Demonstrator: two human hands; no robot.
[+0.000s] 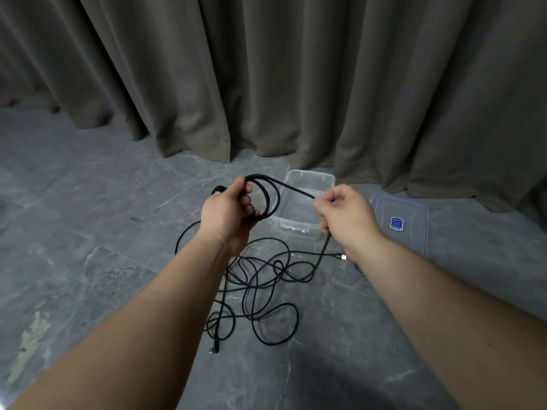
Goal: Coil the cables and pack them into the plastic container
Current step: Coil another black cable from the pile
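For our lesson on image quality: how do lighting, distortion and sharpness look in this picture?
Head view: dim, even light with soft shadows; wide-angle bending bows the curtain and stretches the forearms; the left hand, coil and clear container are fairly sharp, and the corners are softer.

Black cables (257, 279), clear container (307, 199), grey-brown curtain (266, 69), grey marbled floor (88, 232)

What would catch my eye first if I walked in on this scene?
Two hands in mid-frame: the left hand grips a small coil of black cable, and the right hand pinches the strand leading off it. Below them more cable sprawls tangled on the grey floor. Behind sits a clear container, its lid to the right.
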